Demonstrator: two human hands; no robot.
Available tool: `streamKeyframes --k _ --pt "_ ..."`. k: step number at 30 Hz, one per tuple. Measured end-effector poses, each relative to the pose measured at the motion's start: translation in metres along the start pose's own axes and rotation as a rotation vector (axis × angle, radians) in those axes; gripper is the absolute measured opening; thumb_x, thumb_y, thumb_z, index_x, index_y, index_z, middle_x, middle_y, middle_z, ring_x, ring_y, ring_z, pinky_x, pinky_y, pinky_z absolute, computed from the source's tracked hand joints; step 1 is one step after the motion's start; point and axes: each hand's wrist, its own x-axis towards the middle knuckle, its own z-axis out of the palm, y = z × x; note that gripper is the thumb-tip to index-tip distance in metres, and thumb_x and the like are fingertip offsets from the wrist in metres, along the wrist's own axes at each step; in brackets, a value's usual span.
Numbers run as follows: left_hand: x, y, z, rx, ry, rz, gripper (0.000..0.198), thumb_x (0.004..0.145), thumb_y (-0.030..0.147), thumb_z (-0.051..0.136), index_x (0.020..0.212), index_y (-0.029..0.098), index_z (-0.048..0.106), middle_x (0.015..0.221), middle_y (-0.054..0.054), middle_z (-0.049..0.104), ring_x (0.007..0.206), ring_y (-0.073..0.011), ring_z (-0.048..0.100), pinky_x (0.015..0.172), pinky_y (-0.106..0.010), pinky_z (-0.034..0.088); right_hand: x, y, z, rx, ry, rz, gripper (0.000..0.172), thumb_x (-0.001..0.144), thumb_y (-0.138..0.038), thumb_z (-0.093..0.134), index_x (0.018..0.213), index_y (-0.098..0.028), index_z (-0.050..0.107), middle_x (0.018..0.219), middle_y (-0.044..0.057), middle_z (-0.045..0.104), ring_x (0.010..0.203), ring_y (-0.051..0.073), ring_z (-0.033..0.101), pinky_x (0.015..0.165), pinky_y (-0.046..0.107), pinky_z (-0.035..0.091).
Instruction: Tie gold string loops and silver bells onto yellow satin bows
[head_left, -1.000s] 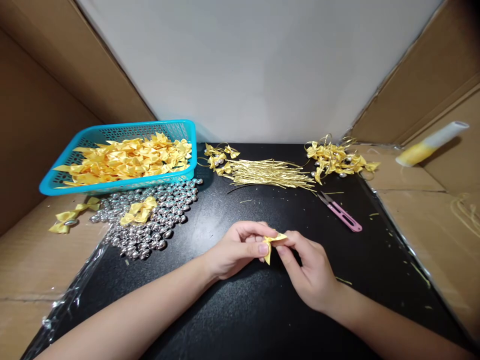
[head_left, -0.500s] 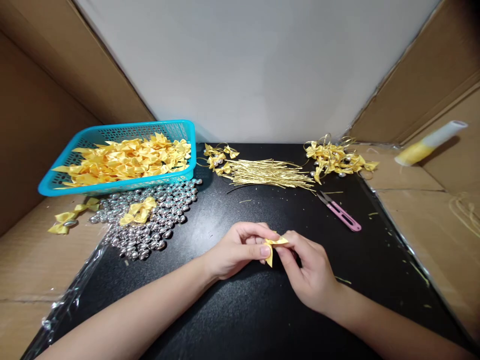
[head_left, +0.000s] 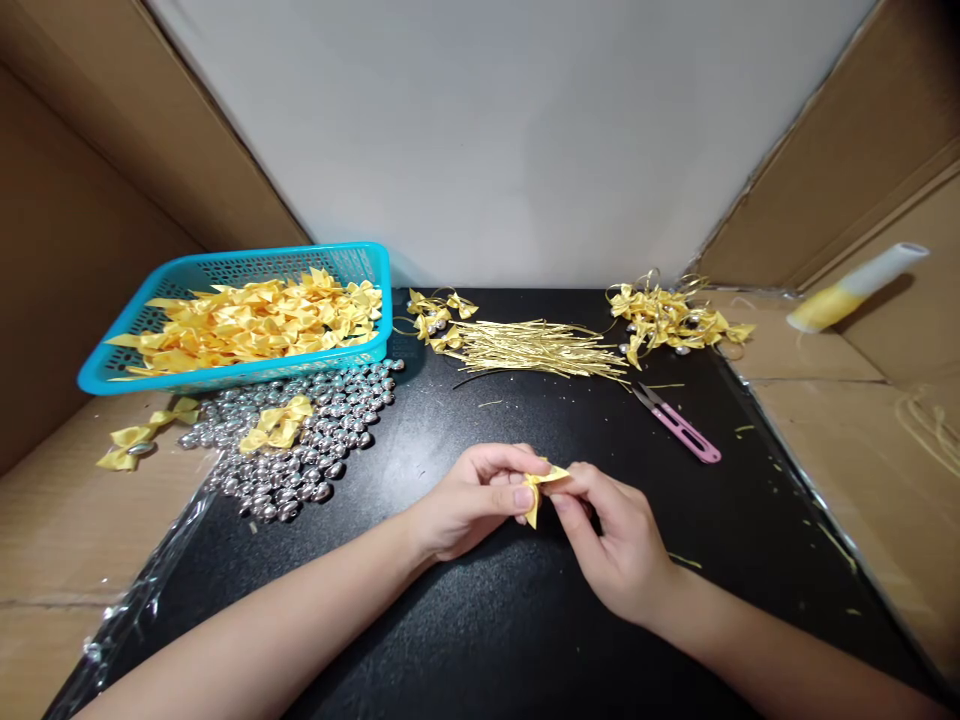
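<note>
A yellow ribbon bow (head_left: 534, 490) is pinched between the thumb and fingers of my left hand (head_left: 487, 495), low over the middle of the black table. One pointed tail hangs downward and another points right. My right hand (head_left: 615, 540) is closed in a pinch right beside the bow, its fingertips at the right-hand tail. Whatever lies between those fingertips is hidden. Beyond both hands lies a bundle of gold cords (head_left: 536, 348). Pink-handled thread snips (head_left: 684, 430) rest to the right, blades pointing up and left.
A turquoise basket (head_left: 386, 310) of yellow bows stands at back left. Silver beads (head_left: 300, 460) spread before it, with a few bows (head_left: 277, 425) on top. Finished-looking bows with cords and beads (head_left: 667, 315) pile at back right. A cardboard wall and a white-yellow tube (head_left: 859, 288) stand at right.
The bow has shifted slightly left in my left fingers, and its right tail has drawn back a little from my right fingertips. Both hands otherwise keep their places.
</note>
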Motion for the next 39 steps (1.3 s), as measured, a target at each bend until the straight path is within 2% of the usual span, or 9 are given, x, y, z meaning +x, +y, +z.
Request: streamKeyframes --k 26,34,39 --pt "-0.0008 -0.0015 -0.0007 0.081 -0.002 -0.034 0.016 0.064 0.022 0.083 0.079 0.021 0.078 0.068 0.001 0.060 0.059 -0.0064 0.057 0.056 -0.018 0.043 -0.0019 -0.0011 0.0004 0.018 -0.014 0.015 0.016 0.091 -0.009 0.043 0.086 -0.022 0.050 0.071 -0.001 0.060 0.065 0.013 0.057 0.060 0.023 0.044" --pt "-0.0005 0.0004 0.0019 0.047 0.022 -0.073 0.018 0.060 0.024 0.086 0.075 0.020 0.078 0.066 0.002 0.059 0.054 -0.0054 0.055 0.053 -0.017 0.042 0.0015 -0.0009 -0.0006 0.003 -0.015 -0.007 0.016 0.091 -0.011 0.042 0.087 -0.023 0.052 0.069 0.000 0.058 0.062 0.015 0.055 0.060 0.026 0.045" --pt "0.0013 0.0022 0.0010 0.083 -0.005 -0.101 0.019 0.061 0.025 0.086 0.077 0.019 0.078 0.063 0.002 0.060 0.050 -0.0040 0.052 0.050 -0.017 0.040 -0.0007 0.0017 -0.0001 -0.006 0.005 -0.035 0.017 0.091 -0.009 0.042 0.089 -0.023 0.052 0.070 -0.001 0.059 0.062 0.015 0.054 0.060 0.027 0.044"
